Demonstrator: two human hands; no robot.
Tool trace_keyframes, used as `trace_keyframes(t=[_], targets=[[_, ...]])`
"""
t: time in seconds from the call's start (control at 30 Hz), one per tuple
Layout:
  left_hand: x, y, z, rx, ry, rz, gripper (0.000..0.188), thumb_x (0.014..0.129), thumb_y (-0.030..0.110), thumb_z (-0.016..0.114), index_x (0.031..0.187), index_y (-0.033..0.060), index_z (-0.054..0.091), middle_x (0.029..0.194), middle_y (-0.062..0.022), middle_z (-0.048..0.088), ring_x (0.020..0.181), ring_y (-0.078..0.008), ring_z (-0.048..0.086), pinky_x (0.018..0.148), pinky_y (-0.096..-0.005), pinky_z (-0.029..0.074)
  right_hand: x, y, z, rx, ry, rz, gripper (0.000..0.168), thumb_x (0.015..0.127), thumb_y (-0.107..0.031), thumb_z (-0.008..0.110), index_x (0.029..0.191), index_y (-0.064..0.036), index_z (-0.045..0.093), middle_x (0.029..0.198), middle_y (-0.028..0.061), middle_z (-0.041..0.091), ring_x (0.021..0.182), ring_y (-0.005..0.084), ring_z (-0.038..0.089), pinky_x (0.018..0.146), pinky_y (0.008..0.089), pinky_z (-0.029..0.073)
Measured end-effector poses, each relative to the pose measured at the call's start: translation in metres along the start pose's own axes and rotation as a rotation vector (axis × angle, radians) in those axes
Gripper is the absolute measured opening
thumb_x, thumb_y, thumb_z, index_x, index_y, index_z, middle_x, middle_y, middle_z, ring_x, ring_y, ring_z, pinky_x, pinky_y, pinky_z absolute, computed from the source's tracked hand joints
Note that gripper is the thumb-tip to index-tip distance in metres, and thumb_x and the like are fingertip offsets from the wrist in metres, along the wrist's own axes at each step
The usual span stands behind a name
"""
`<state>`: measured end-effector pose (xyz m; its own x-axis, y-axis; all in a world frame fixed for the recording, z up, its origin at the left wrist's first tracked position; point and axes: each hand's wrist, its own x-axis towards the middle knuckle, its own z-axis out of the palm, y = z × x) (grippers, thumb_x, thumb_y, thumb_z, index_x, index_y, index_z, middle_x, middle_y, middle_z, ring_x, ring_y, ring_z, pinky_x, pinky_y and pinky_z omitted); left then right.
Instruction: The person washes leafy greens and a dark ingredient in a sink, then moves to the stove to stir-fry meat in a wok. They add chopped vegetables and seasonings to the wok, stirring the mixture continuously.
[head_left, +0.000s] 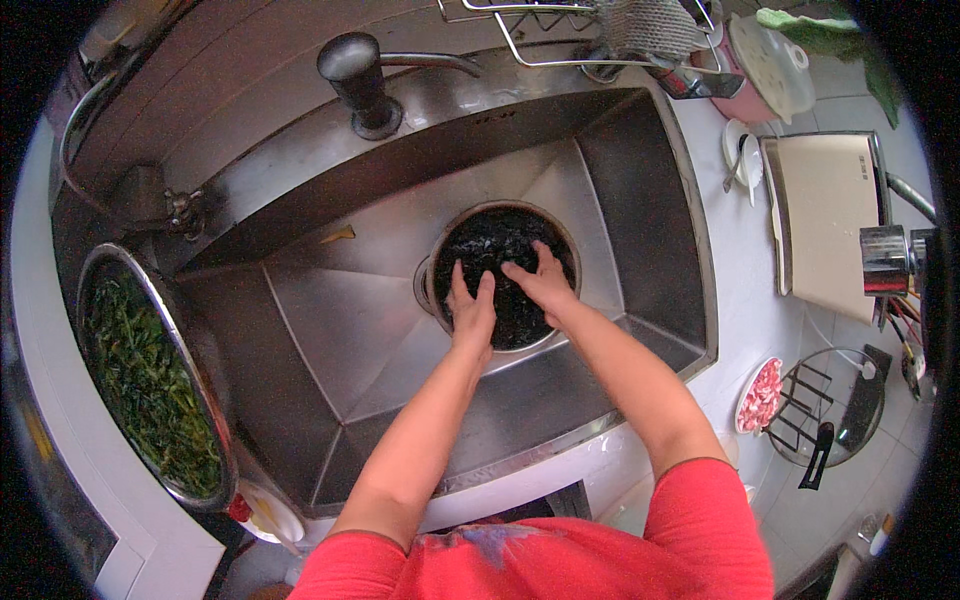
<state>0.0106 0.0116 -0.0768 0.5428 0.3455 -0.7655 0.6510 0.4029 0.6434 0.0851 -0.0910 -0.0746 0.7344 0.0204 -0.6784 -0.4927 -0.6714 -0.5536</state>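
Note:
A round metal pot (568, 225) sits on the floor of the stainless steel sink (352, 337). Dark, wet contents (487, 232) fill it, looking nearly black; what they are cannot be made out. Over the left part of the pot is my left hand (472, 311), thumb and forefinger apart. My right hand (546, 283) reaches in from the right side, its fingers spread too. Both hands touch the dark contents, and some fingers are hidden in them. I see nothing gripped in either hand. A loop handle (422, 285) sticks out on the pot's left.
A large metal basin of leafy greens (142, 375) stands left of the sink. Behind it rises a dark tap (360, 82). A wire rack (525, 34) overhangs the back edge. Rightward are a plate of diced raw meat (761, 397), a glass lid (832, 405) and a cutting board (825, 217).

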Motion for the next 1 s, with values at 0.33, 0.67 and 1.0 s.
trace_keyframes(t=[0.33,0.67,1.0], targets=[[0.034,-0.018,0.023,0.025,0.104,0.146,0.057,0.087,0.032,0.05,0.13,-0.0014,0.032,0.119,-0.0252,0.048,0.11,-0.0333,0.048,0.09,-0.0355,0.038,0.022,0.003,0.019,0.102,-0.066,-0.045,0.076,0.077,-0.023,0.066,0.134,0.005,0.024,0.119,0.0209,0.05,0.107,0.0252,0.05,0.087,0.0316,0.041],[0.029,0.008,0.006,0.478,0.126,0.165,0.051,0.081,0.038,0.055,0.1,-0.009,0.055,0.102,-0.0312,0.053,0.099,-0.0406,0.051,0.087,-0.0414,0.039,0.0,-0.022,-0.007,-0.3,0.032,-0.089,0.065,0.078,-0.044,0.057,0.116,0.008,0.05,0.106,0.0254,0.056,0.103,0.0355,0.053,0.087,0.0362,0.042],[0.008,0.007,-0.007,0.288,0.088,0.274,0.067,0.082,0.033,0.054,0.133,0.0007,0.026,0.129,-0.0248,0.033,0.121,-0.0368,0.033,0.101,-0.038,0.026,0.009,-0.02,-0.009,-0.401,0.094,-0.321,0.067,0.077,-0.045,0.056,0.128,-0.006,0.039,0.118,0.0255,0.047,0.11,0.0383,0.046,0.094,0.04,0.037]])
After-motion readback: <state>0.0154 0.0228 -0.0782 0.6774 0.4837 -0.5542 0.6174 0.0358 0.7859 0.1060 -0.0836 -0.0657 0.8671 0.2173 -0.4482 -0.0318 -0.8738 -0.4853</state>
